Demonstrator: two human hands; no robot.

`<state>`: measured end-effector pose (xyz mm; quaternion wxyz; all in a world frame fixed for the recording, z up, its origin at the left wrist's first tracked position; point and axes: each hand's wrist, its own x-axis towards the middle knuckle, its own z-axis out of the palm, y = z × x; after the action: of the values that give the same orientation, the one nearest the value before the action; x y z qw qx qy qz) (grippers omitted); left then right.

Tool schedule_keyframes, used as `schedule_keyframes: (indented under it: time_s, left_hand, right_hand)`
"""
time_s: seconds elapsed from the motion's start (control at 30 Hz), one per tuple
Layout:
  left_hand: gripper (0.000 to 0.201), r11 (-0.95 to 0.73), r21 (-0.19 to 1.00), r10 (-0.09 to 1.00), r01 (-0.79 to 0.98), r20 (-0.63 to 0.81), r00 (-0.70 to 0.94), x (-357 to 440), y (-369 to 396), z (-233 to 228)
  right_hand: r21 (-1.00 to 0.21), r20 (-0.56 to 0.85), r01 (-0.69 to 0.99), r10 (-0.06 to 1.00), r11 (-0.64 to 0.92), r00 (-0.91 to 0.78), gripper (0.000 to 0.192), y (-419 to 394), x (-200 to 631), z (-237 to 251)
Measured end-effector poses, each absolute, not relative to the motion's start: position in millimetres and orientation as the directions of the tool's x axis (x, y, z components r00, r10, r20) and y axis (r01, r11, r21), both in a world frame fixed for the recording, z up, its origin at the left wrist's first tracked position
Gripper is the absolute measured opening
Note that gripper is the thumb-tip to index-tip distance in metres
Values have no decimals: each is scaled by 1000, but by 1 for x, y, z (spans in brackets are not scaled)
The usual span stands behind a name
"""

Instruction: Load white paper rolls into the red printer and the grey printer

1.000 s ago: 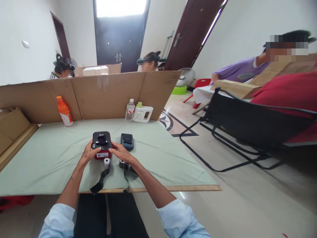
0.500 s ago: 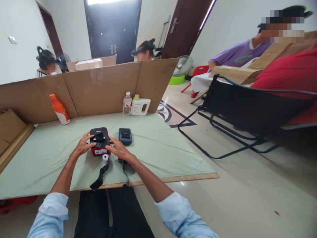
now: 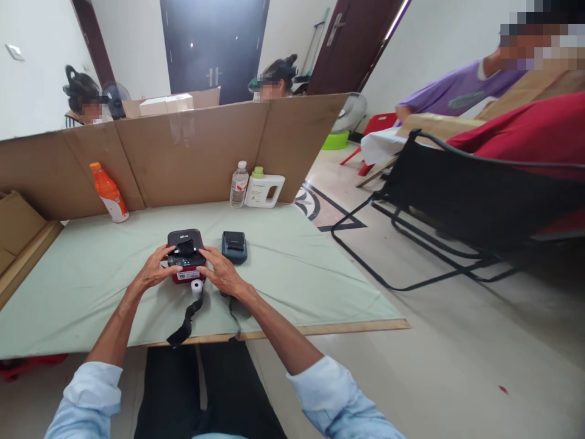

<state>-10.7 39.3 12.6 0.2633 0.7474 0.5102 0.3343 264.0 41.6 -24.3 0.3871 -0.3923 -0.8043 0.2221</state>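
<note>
A small black-and-red portable printer [image 3: 186,260] lies on the green cloth, with a white label on its front and a dark piece on top. My left hand [image 3: 155,269] grips its left side, thumb along the front edge. From the right, my right hand [image 3: 222,272] holds the other side, thumb at the front corner. Just in front sits a small white paper roll [image 3: 196,289], a black strap [image 3: 184,325] trailing from it. Beyond my right hand is a dark blue printer-like device [image 3: 234,247]. A dark item with a cord is partly hidden under my right wrist.
Along the cardboard screen [image 3: 192,158] stand an orange bottle [image 3: 109,194], a clear water bottle [image 3: 238,186] and a white jug [image 3: 264,191]. A cardboard box [image 3: 22,238] is at the left. A black folding chair [image 3: 461,183] and other people are beyond the table.
My left thumb has slid from the printer's top toward its front edge. The printer is turned slightly straighter. The camera view has shifted a little.
</note>
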Motion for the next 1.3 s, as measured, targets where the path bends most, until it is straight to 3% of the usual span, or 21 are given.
schedule_keyframes:
  time_s: [0.13,0.23,0.4,0.57,0.97,1.3]
  left_hand:
    - [88,-238,856,969,459,175,175,-14,31,7]
    - [78,-258,861,966,439,230,117,-12,21,1]
    - [43,-454,658,866,600,483,126,-1,4,-3]
    - [37,-530,483,781,697,598,180,1,0,-5]
    - [30,-461,464,850,756,477,225,2,-1,4]
    - [28,-448,405,854,797,459,246,5,-3,12]
  right_hand:
    - [-662,451,453,800,597,-395,55,43,268,-28]
    - [-670,449,445,802,594,-395,56,43,270,-32]
    - [-697,449,411,804,588,-389,57,44,271,-37]
    - [-735,445,368,815,569,-371,61,42,270,-39]
    - [-748,435,369,827,552,-356,61,38,266,-37]
    - [-752,423,372,831,545,-362,62,35,266,-34]
